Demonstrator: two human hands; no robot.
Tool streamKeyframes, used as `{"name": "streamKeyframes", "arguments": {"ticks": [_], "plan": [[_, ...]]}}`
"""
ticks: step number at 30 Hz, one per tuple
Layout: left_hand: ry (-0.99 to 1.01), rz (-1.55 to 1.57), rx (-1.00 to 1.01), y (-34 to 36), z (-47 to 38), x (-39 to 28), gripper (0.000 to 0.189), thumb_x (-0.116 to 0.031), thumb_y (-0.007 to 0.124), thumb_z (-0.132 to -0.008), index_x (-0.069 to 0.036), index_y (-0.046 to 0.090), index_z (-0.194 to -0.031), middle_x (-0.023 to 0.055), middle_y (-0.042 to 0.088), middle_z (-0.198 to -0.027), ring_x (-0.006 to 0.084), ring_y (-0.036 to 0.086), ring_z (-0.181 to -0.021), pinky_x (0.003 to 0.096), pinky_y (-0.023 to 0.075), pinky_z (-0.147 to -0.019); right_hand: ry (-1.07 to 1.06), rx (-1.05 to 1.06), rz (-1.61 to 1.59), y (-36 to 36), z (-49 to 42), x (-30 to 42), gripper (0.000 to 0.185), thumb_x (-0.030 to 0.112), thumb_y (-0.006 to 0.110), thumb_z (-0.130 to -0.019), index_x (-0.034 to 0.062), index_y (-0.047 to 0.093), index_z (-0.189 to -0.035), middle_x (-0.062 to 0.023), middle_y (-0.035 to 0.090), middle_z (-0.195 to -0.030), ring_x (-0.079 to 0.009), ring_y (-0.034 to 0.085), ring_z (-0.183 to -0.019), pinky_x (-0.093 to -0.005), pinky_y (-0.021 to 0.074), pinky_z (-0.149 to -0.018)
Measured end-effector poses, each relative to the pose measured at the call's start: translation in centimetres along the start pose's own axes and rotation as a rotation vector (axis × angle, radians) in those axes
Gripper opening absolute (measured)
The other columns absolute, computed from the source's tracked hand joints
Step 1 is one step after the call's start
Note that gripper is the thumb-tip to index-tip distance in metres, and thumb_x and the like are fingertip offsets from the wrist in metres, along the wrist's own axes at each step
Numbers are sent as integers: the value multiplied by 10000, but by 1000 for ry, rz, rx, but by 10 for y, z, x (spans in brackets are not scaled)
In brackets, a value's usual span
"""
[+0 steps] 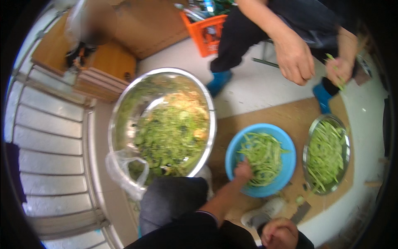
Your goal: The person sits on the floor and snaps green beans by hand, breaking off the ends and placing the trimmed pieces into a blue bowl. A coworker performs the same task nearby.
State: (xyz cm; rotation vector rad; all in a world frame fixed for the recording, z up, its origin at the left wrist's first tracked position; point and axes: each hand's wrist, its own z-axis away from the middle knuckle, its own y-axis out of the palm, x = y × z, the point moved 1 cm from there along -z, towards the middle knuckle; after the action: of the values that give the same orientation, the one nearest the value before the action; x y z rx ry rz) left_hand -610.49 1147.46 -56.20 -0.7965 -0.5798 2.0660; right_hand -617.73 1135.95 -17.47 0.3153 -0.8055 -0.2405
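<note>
My left hand (244,170) reaches into a light-blue plastic basin (291,155), its fingers at the edge of a pile of green vegetable strips (264,155); whether they grip any is hidden. Low in the picture, over my lap, my right hand (279,233) has its fingers curled, and I cannot tell whether it holds something. An oval metal tray (347,152) heaped with more green strips (325,152) is right of the basin. To the left, a large stainless steel bowl (214,124) holds chopped greens (171,133) and peelings, with a clear plastic bag (124,174) over its rim.
Across from me sits a person in dark clothes and blue boots (220,81), with green strips in one hand (339,70). An orange crate (202,34) holds bottles behind. Brown cardboard (298,109) covers the floor. A flat blade-like piece (301,212) lies near my shoe (270,209).
</note>
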Motion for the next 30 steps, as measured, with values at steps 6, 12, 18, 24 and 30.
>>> {"name": "streamKeyframes", "arguments": {"ticks": [6,12,18,24,30], "plan": [[13,1078,51,-20,-3,12,404,-117,650,-732,-41,537,-1113,131,622,-979,262,608,-848,368,492,-731,-38,-36,-174,-14,-20,10,138,4,428,-777,-25,562,-763,-86,516,-646,-121,442,-539,-228,337,-499],[87,1204,203,-74,40,-7,389,5,548,-779,-58,477,-1156,92,608,-932,203,561,-856,348,458,-739,-209,-100,-88,-31,-16,24,159,40,432,-778,-20,579,-790,-62,524,-656,-105,447,-544,-226,346,-492],[306,1298,211,-117,74,-39,317,1,575,-793,-34,515,-1102,97,615,-962,204,575,-899,327,453,-821,-336,-155,-111,-48,-17,27,148,98,483,-799,7,599,-799,-16,512,-646,-79,447,-552,-220,363,-504],[520,1275,378,-184,155,-84,273,-36,634,-793,-46,550,-1053,63,591,-838,163,569,-737,293,461,-694,-371,-139,-21,-55,-23,29,139,186,629,-830,53,598,-801,36,481,-587,-59,402,-472,-208,332,-449],[614,1105,585,-243,248,-103,334,-14,678,-727,-48,584,-1046,13,584,-789,116,527,-662,247,421,-619,-587,-57,27,-52,-20,40,231,195,627,-864,12,618,-1005,25,511,-662,-64,457,-541,-201,391,-515]]}}
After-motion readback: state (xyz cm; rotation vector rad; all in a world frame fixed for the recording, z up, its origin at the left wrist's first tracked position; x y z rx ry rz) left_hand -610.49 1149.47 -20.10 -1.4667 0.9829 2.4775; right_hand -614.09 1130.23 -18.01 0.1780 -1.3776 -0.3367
